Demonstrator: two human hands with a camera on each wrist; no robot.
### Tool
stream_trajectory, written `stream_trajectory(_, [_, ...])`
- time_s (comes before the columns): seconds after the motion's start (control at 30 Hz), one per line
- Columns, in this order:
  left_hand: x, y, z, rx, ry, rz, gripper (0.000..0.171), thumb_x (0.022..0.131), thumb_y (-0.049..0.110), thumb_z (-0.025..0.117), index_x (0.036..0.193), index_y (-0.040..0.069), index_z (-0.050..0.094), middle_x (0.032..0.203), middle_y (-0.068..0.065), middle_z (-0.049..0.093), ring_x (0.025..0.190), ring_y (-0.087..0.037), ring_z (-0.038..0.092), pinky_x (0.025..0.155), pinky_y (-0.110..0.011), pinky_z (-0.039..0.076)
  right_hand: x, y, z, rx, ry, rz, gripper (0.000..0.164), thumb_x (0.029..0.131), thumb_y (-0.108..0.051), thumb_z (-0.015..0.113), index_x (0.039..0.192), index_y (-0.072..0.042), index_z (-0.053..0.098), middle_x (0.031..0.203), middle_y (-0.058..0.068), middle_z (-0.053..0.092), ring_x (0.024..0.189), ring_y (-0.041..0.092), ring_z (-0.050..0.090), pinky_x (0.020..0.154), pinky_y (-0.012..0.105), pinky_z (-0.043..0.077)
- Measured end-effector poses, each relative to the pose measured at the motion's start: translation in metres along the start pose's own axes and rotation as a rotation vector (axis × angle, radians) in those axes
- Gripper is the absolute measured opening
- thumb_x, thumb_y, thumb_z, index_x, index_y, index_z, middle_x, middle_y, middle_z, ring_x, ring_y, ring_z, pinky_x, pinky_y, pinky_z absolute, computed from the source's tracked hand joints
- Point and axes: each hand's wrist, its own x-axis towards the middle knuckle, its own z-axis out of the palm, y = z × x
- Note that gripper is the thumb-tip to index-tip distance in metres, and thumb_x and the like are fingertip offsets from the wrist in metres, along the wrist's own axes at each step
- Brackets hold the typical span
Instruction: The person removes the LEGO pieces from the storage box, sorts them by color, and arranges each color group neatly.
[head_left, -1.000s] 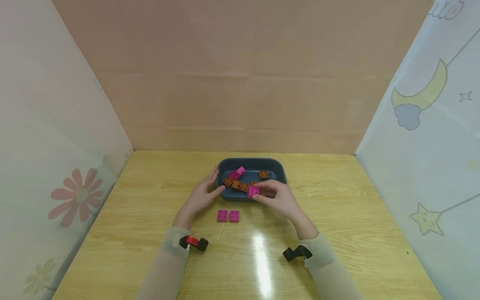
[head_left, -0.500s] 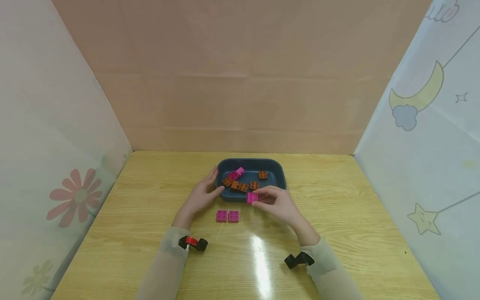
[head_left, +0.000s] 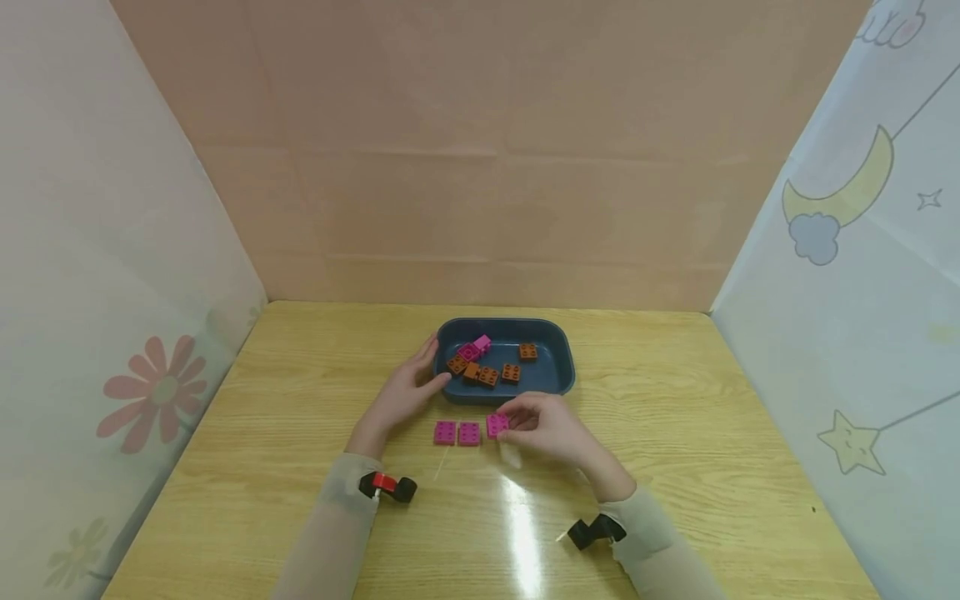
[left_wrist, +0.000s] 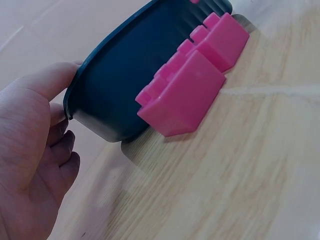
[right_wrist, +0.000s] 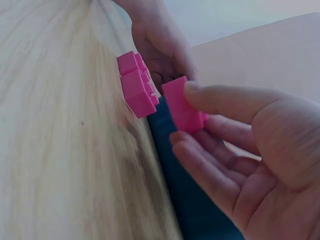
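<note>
Between thumb and fingertips, my right hand pinches a pink toy building brick, held just in front of the dark blue tray. In the right wrist view that brick looks raised off the table. Two more pink bricks lie side by side on the table, studs up, to its left. My left hand rests against the tray's left end, thumb at the front corner and fingers along the side. The left wrist view shows it touching the tray's rim.
Inside the tray are several brown bricks and pink bricks, mostly toward the left. The wooden table meets a tan backdrop. A patterned sheet stands at the right, another at the left.
My right hand has carried the pink brick from over the tray's front rim toward me, to the right of the two table bricks. My left hand stays at the tray.
</note>
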Motion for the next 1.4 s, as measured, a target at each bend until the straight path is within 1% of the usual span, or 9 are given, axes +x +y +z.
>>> stream_trajectory(0.17, [0.0,0.001,0.0,-0.009,0.005,-0.004,0.077,0.108,0.035,0.066,0.169,0.008,0.028,0.179,-0.008,0.017,0.163,-0.026,0.016,0.13,-0.053,0.017,0.001,0.004,0.004,-0.04,-0.049,0.064,0.03,0.089,-0.021,0.09,0.116,-0.01,0.081,0.102,-0.002,0.077,0.09,0.011,0.074,0.079,0.027,0.062])
stream_trajectory(0.27, [0.0,0.002,0.0,-0.005,0.004,-0.007,0.076,0.109,0.033,0.066,0.169,0.008,0.028,0.179,-0.007,0.017,0.163,-0.027,0.016,0.13,-0.053,0.017,0.002,0.007,0.008,-0.052,-0.055,0.102,0.031,0.089,-0.022,0.09,0.116,-0.009,0.081,0.1,-0.003,0.079,0.089,0.009,0.075,0.077,0.027,0.062])
stream_trajectory(0.43, [0.0,0.002,0.0,0.004,0.0,-0.012,0.077,0.109,0.039,0.065,0.169,0.009,0.028,0.179,-0.006,0.017,0.163,-0.025,0.016,0.13,-0.052,0.018,0.003,0.01,0.012,-0.046,-0.037,0.135,0.031,0.09,-0.022,0.09,0.116,-0.008,0.08,0.101,-0.002,0.078,0.09,0.01,0.075,0.079,0.028,0.062])
stream_trajectory(0.6, [0.0,0.003,0.0,-0.01,0.003,-0.008,0.077,0.109,0.036,0.066,0.169,0.008,0.028,0.179,-0.007,0.017,0.163,-0.026,0.016,0.13,-0.053,0.017,0.003,0.008,0.015,-0.027,-0.024,0.144,0.031,0.091,-0.021,0.088,0.117,-0.007,0.08,0.105,0.002,0.078,0.093,0.013,0.075,0.082,0.027,0.062])
stream_trajectory(0.9, [0.0,0.003,0.001,-0.019,0.012,-0.002,0.076,0.108,0.032,0.067,0.169,0.008,0.028,0.179,-0.008,0.018,0.163,-0.026,0.016,0.13,-0.054,0.017,0.004,0.007,0.02,-0.044,-0.011,0.143,0.032,0.091,-0.023,0.088,0.117,-0.007,0.079,0.106,0.003,0.077,0.091,0.013,0.075,0.081,0.028,0.062])
stream_trajectory(1.13, [0.0,0.003,0.001,-0.017,0.006,-0.013,0.077,0.108,0.031,0.067,0.169,0.008,0.027,0.179,-0.007,0.017,0.163,-0.027,0.015,0.13,-0.054,0.017,0.004,0.008,0.021,-0.058,-0.009,0.15,0.032,0.091,-0.021,0.088,0.119,-0.008,0.079,0.108,0.003,0.077,0.093,0.014,0.074,0.083,0.031,0.063])
stream_trajectory(1.4, [0.0,0.003,0.0,-0.018,0.002,-0.012,0.078,0.108,0.037,0.066,0.17,0.01,0.027,0.179,-0.006,0.016,0.163,-0.025,0.015,0.13,-0.052,0.017,0.004,0.011,0.021,-0.032,-0.012,0.144,0.039,0.087,-0.021,0.092,0.121,-0.006,0.078,0.111,0.005,0.076,0.097,0.017,0.074,0.085,0.03,0.062])
